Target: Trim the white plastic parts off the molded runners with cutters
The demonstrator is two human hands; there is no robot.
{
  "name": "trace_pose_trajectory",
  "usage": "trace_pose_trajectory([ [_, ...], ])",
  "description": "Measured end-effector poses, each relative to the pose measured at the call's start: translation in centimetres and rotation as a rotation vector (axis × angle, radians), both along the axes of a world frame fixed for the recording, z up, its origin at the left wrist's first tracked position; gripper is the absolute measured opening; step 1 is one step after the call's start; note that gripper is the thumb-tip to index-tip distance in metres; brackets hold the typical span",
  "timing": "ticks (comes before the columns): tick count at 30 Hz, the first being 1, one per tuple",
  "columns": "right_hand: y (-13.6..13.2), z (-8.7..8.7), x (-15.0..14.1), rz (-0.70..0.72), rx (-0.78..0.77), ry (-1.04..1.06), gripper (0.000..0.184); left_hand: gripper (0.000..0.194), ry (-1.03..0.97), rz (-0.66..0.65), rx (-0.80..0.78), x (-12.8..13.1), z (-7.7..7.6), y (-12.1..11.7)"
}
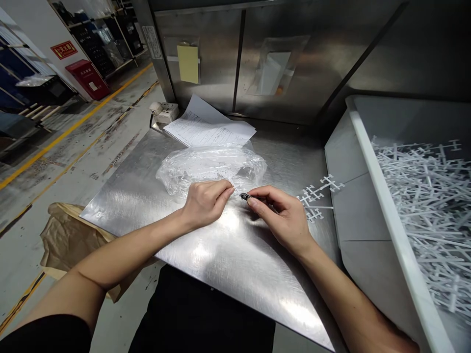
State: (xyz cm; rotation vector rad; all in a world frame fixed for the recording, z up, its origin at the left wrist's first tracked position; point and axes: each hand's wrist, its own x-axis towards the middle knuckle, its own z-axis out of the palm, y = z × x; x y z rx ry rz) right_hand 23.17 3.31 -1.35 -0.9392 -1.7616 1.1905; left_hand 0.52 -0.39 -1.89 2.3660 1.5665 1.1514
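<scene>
At the middle of the metal table, my left hand (206, 202) is closed, thumb against forefinger, on a small white plastic piece (236, 188). Only the end of that piece shows past the fingertips. My right hand (285, 213) grips a small dark metal tool (244, 196) that looks like a nail clipper, its tip close to the white piece. Whether the two touch I cannot tell. Just behind my hands lies a clear plastic bag (209, 161) with small white pieces in it. White branched plastic sprues (313, 198) lie right of my right hand.
A large grey bin (349, 208) full of white sprues (434, 211) stands on the right. Printed papers (209, 122) and a power strip (167, 113) lie at the table's back. Brown paper (73, 238) hangs by the left edge. A metal panel (217, 63) rises behind.
</scene>
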Motion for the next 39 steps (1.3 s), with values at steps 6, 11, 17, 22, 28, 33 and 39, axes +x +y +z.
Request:
trace_pose_trajectory([
  [6, 0.2, -0.2, -0.1, 0.014, -0.029, 0.010, 0.016, 0.028, 0.078, -0.007, 0.074, -0.1, -0.1, -0.1],
  [11, 0.0, -0.4, -0.5, 0.003, -0.127, 0.072, 0.021, 0.028, 0.089, 0.009, 0.062, 0.0, -0.2, -0.1],
  [17, -0.5, -0.6, -1.1, -0.025, -0.296, 0.107, 0.028, 0.028, 0.160, 0.057, -0.041, 0.3, -0.3, -0.2],
  [22, -0.5, -0.6, -1.0, -0.036, -0.345, 0.126, 0.028, 0.030, 0.178, 0.057, -0.103, 0.2, -0.2, -0.3],
  [28, 0.0, -0.8, -0.7, -0.118, -0.250, 0.169, 0.025, 0.029, 0.134, 0.030, -0.115, 0.1, 0.0, -0.4],
  [33, 0.2, -0.7, -0.8, -0.147, -0.233, 0.179, 0.024, 0.028, 0.064, -0.072, -0.029, 0.2, 0.2, -0.3],
  [39, 0.1, -0.9, -0.9, -0.154, -0.169, 0.198, 0.020, 0.029, 0.037, -0.171, 0.028, 0.7, 0.1, -0.5],
])
